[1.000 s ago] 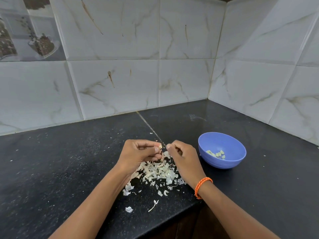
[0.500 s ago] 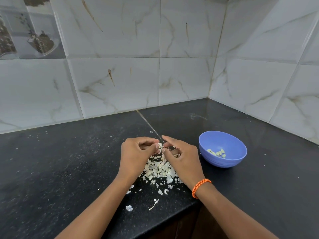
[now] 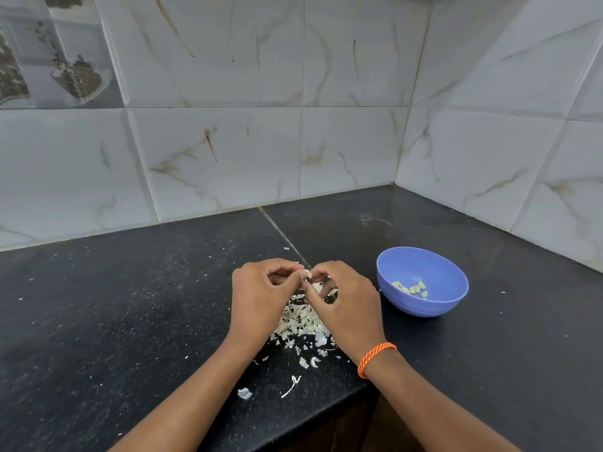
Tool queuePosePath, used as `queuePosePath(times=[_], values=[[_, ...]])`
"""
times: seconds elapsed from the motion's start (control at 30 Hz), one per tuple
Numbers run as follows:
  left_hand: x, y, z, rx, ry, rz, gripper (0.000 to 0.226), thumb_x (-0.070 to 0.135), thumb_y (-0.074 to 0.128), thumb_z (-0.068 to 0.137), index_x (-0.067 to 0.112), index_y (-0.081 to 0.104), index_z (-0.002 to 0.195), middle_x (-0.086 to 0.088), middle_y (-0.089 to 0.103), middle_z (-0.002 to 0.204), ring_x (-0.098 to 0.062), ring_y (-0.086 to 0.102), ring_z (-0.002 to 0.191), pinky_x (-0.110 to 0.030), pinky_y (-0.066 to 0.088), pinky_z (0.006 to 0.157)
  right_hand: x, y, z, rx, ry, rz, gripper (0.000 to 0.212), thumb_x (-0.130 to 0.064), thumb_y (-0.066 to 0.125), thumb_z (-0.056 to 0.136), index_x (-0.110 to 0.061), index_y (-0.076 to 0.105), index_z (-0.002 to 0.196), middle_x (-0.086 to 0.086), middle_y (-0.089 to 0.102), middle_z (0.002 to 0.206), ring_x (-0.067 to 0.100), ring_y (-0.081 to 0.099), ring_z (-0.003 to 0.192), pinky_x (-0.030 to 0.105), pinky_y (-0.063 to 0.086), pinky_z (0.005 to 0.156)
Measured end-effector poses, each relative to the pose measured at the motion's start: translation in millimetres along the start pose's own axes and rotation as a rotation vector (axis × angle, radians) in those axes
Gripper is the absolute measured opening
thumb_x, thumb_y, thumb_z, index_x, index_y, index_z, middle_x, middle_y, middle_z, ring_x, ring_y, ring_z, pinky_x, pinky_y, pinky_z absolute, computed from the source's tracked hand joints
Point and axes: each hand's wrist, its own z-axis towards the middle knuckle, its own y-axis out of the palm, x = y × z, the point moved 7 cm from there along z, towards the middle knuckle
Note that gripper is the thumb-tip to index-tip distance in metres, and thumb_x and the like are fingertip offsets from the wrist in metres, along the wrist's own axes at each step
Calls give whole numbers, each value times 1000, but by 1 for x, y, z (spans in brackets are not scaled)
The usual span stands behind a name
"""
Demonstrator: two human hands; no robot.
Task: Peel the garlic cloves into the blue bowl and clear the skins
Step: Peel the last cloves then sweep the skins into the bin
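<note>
A black speckled counter fills a tiled corner; a thin seam runs from the far wall toward the middle; a heap of pale garlic skins lies near the front edge, with loose scraps strewn nearer still; a blue bowl stands to the right of the heap, apart from it; tiny white flecks dot the left side.

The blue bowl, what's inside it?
Inside the blue bowl lie a few peeled garlic cloves, pale yellow, bunched near the bottom. The near wall hides a little of the bowl's floor, so anything there cannot be seen.
</note>
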Motion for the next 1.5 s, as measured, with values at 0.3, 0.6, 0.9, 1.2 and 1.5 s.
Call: queuePosePath(times=[0.3,0.6,0.9,1.2,1.5], values=[[0,1,0,2,16,56,6,18,86,93,23,87,93,14,81,81,-6,79,77,-39,68,80,1,-7,-1,36,-27,-13,8,-36,66,101,-36,69,109,-19,67,100,5,67,80,39,58,67],[10,3,-3,0,114,148,9,17,85,92,26,86,93,21,79,82,2,76,77,-26,64,76,7,-4,1,46,14,87,8,-29,73,101,-29,79,106,-18,75,95,7,72,83,37,61,72],[-6,3,0,-23,-74,-144,5,9,85,93,13,85,96,-1,83,83,-20,83,80,-42,69,82,19,1,4,-54,260,508,12,-15,70,102,-17,82,102,0,79,82,22,75,66,30,55,47],[-13,7,-1,-50,-185,-335,9,4,82,93,5,82,102,-16,82,86,-33,82,85,-49,67,88,16,1,4,-34,160,377,10,-15,72,99,-22,80,97,-8,75,79,17,73,68,34,60,58],[-5,16,-3,-166,-201,-366,22,11,88,87,6,85,109,-10,84,98,-26,83,97,-39,65,93,10,-8,6,52,55,201,10,-16,75,96,-24,75,90,-15,69,83,15,65,75,20,51,64]])
